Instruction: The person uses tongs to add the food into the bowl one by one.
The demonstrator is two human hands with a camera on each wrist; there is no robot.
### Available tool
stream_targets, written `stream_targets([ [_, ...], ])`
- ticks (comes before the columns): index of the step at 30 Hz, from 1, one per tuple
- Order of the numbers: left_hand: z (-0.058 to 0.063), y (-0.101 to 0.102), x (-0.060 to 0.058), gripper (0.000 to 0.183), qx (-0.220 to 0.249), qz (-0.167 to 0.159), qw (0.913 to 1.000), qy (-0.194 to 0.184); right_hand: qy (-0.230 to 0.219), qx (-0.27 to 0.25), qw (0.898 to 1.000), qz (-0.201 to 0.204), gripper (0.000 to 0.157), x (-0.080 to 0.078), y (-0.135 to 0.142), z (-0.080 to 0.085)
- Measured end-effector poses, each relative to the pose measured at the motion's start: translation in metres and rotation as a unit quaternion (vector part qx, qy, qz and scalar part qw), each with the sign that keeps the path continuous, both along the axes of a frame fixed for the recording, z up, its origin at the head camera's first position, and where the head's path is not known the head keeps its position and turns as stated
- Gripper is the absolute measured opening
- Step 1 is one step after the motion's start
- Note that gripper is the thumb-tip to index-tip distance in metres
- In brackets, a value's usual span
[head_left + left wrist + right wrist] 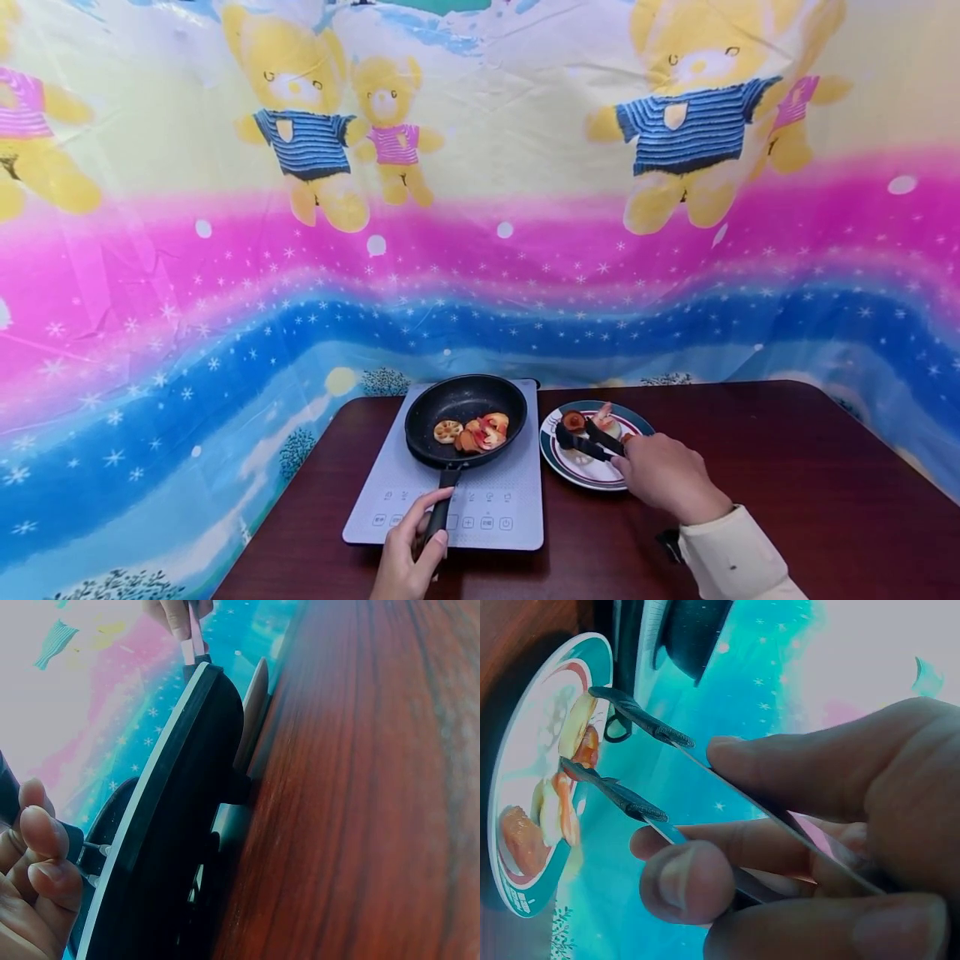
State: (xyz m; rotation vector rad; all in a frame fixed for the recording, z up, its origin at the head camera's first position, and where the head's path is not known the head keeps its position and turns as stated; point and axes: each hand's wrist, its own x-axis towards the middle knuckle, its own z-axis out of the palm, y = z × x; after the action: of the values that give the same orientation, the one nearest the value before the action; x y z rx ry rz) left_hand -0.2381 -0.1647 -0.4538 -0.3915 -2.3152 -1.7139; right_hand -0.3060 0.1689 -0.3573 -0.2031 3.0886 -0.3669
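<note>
My left hand (407,546) grips the handle (438,518) of a black frying pan (450,402). In the pan lie a lotus root slice (447,431) and a cluster of reddish and orange food slices (487,433). My right hand (663,477) holds black-tipped tongs (630,799) over a round plate (553,457) with a green rim. Their arms stand apart, tips right at a pale yellow food piece (576,726) and an orange piece (587,748). More slices lie on the plate, including a brown one (523,841).
Under the pan is a white induction cooker (375,500) with touch buttons along its front. The plate stands just right of it on the dark red wooden table (772,450). A bear-patterned curtain (480,275) hangs behind the table.
</note>
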Motion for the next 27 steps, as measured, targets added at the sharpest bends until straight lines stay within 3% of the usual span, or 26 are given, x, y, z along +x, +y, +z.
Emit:
stream_targets([
  [11, 0.001, -0.002, 0.000, 0.042, -0.010, -0.005, 0.9999, -0.010, 0.045, -0.037, 0.998, -0.010, 0.030, 0.003, 0.002, 0.008],
  [15, 0.001, -0.002, -0.001, 0.042, -0.011, -0.004, 0.9999, -0.010, 0.074, -0.061, 0.995, -0.003, 0.041, 0.003, -0.002, 0.010],
  [20, 0.001, -0.001, 0.000, 0.042, -0.013, -0.002, 0.9999, -0.007, 0.122, -0.100, 0.987, 0.039, 0.045, 0.005, -0.015, 0.007],
  [27, 0.001, -0.001, 0.000, 0.042, -0.017, -0.002, 0.9998, -0.012, 0.180, -0.091, 0.974, 0.107, 0.038, 0.004, -0.032, -0.005],
])
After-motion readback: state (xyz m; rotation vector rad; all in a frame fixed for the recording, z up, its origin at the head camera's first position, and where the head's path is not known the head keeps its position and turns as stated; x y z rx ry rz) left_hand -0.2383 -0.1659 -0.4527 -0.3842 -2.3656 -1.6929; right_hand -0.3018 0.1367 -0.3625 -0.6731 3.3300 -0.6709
